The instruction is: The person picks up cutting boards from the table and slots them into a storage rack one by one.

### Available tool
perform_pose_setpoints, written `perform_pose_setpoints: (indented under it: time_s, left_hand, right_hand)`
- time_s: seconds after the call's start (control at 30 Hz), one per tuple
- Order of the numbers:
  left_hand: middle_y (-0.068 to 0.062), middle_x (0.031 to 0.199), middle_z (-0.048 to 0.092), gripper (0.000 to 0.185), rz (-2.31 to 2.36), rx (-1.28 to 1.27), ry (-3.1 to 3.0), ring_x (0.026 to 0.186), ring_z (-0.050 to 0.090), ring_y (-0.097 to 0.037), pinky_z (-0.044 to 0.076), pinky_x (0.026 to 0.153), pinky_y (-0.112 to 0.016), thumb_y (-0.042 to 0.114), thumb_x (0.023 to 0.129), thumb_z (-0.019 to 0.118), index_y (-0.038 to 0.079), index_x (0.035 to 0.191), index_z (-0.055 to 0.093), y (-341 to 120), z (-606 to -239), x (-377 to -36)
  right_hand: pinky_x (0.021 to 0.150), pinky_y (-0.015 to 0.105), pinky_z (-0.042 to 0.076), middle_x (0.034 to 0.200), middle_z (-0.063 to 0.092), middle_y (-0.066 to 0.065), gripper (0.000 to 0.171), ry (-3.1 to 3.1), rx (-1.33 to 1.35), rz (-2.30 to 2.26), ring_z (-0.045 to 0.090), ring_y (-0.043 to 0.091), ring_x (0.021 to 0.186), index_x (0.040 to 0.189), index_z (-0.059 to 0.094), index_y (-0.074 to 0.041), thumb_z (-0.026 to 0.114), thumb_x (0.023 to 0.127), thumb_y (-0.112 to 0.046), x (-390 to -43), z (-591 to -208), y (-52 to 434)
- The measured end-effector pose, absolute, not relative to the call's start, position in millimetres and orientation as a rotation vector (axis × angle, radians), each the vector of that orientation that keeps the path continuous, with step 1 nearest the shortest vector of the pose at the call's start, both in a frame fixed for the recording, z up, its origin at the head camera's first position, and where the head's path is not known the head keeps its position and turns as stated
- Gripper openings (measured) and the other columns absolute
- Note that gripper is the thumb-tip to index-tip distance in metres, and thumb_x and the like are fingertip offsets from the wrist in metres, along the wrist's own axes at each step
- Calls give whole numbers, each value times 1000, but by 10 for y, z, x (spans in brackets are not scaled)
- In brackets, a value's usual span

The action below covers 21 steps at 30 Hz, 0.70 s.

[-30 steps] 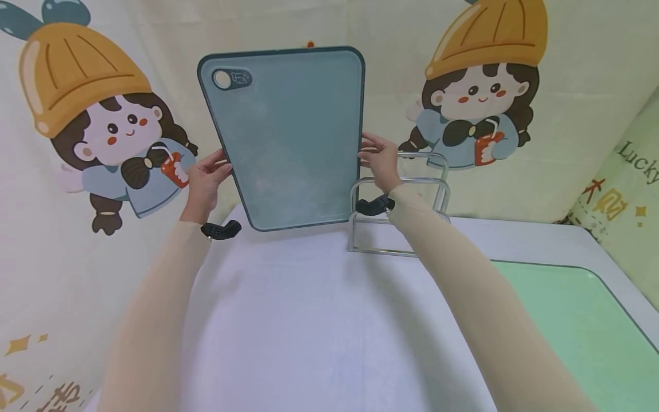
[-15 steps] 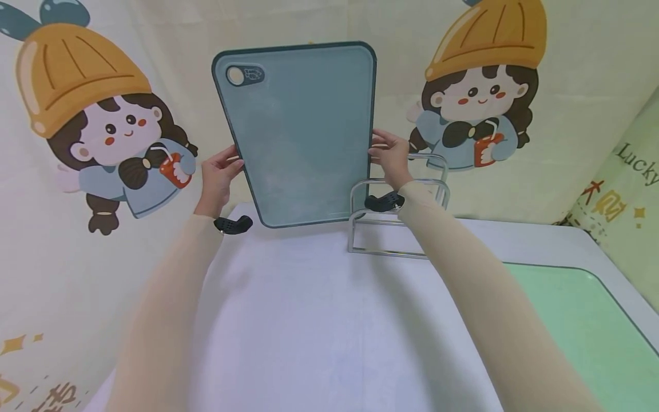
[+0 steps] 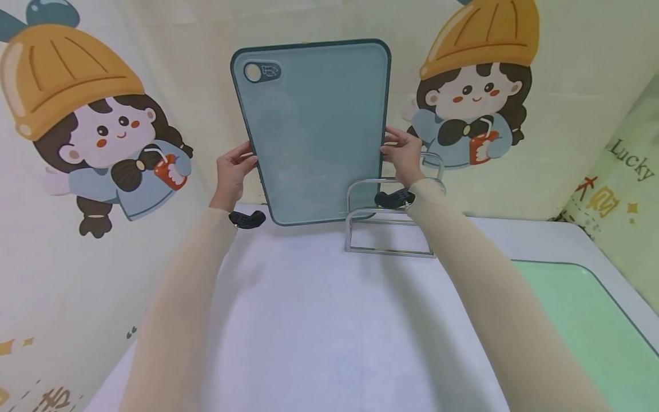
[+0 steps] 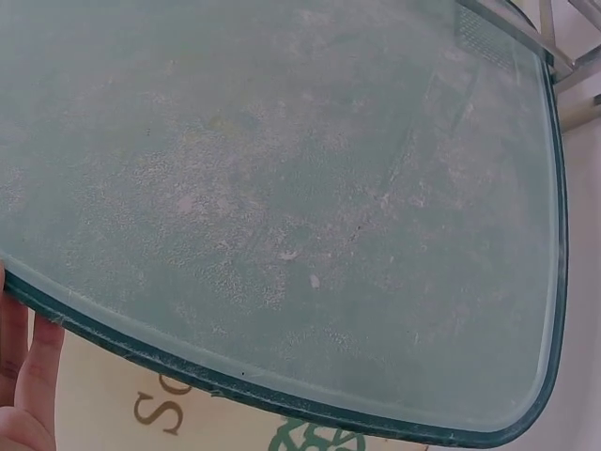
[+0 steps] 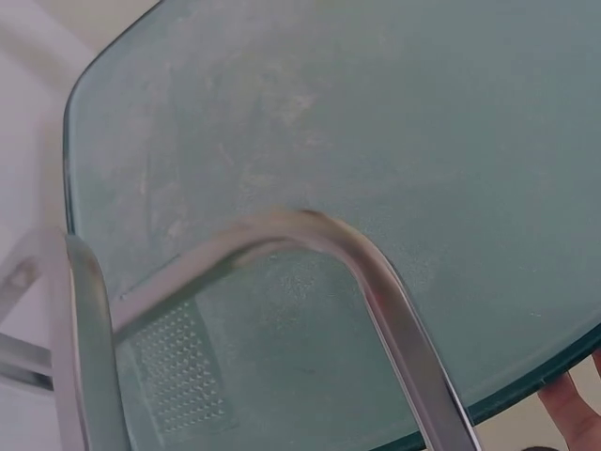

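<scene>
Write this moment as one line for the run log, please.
left hand: grips board left edge | right hand: grips right edge | board: upright, off the table, lower right corner overlapping rack

A white table is seen stretching from the near edge to the back edge, where a cartoon-printed backdrop rises. At the back edge, right of the middle, a metal rack of bent chrome loops is stood directly on the white surface. Over toward the right edge, a pale green mat with a dark border is laid flat, running down to the near right corner.
</scene>
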<state>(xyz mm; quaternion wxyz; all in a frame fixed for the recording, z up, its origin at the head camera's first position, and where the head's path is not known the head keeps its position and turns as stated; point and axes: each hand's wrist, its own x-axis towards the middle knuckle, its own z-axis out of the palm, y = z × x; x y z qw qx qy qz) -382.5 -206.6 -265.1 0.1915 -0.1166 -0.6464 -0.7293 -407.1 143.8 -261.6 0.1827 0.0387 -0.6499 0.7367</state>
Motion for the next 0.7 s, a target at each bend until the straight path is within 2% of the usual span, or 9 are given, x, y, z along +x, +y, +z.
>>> perform_pose_setpoints:
  time_s: [0.43, 0.7]
  left_hand:
    - [5, 91, 66, 36, -2053, -377, -1845, 83, 61, -11, 55, 81, -18, -3, 88, 59, 3, 123, 61, -1877, -2709, -4023]
    - [5, 94, 67, 36, -2035, -422, -1853, 86, 63, -11, 54, 85, -23, 0, 87, 61, 4, 123, 61, -1749, -2723, -4031]
  right_hand:
    - [62, 19, 54, 84, 61, -3, 48, -1831, 68, 2067, 61, 10, 73, 126, 61, -11, 59, 84, 12, -4042, -2589, 1672]
    - [69, 23, 57, 86, 63, -3, 48, -1867, 24, 2007, 63, 10, 77, 123, 63, -14, 60, 83, 13, -3986, -2576, 1812]
